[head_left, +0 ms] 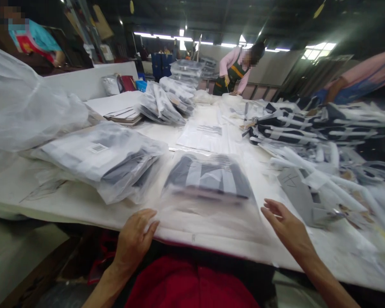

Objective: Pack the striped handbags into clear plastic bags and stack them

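A clear plastic bag (208, 184) lies flat in front of me, with a folded dark piece showing wide light bands inside and small dark print near its top. My left hand (135, 235) rests by the bag's near left corner at the table edge, thumb apart from the curved fingers; whether it touches the film is unclear. To the right of the bag, my right hand (285, 226) is held with fingers stretched out and nothing in them. Beyond this bag, another flat white plastic bag (200, 136) bears similar print.
Filled bags with a barcode label (102, 160) are piled at left, beside a large cloudy plastic sheet (28, 102). At right stand stacks of dark folded pieces (285, 128), loose white strips and a grey card (297, 194). A co-worker (234, 70) works at the far end.
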Demonstrator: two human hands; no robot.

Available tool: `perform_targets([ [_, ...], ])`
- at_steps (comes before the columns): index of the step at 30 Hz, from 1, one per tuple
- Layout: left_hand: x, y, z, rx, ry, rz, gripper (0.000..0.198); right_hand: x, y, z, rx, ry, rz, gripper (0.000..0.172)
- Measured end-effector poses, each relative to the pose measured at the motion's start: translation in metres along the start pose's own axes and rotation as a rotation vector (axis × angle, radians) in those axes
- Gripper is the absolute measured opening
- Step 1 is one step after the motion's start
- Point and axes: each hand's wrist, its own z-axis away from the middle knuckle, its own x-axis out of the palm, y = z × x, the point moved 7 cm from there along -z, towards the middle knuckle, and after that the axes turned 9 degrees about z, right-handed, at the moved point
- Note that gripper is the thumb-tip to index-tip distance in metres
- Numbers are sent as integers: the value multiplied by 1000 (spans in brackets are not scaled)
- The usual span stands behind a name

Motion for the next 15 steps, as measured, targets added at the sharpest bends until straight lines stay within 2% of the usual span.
perform_targets([
  [2,2,-25,-2,-322,18,104,44,12,38,17,300,-155,-171,60],
  [3,8,-35,-3,-471,-19,161,54,21,46,25,403,-230,-257,63],
  [5,26,-46,-8,-699,-147,285,65,37,45,37,518,-352,-402,68],
  [8,49,-50,-11,-948,-310,493,73,51,29,49,598,-460,-589,73],
  [10,53,-49,-8,-1043,-313,629,76,54,25,55,638,-455,-700,75],
  [12,48,-50,-4,-1076,-240,727,79,52,29,58,643,-397,-787,74],
  [15,36,-57,9,-1068,-148,804,78,45,43,61,554,-313,-814,66],
])
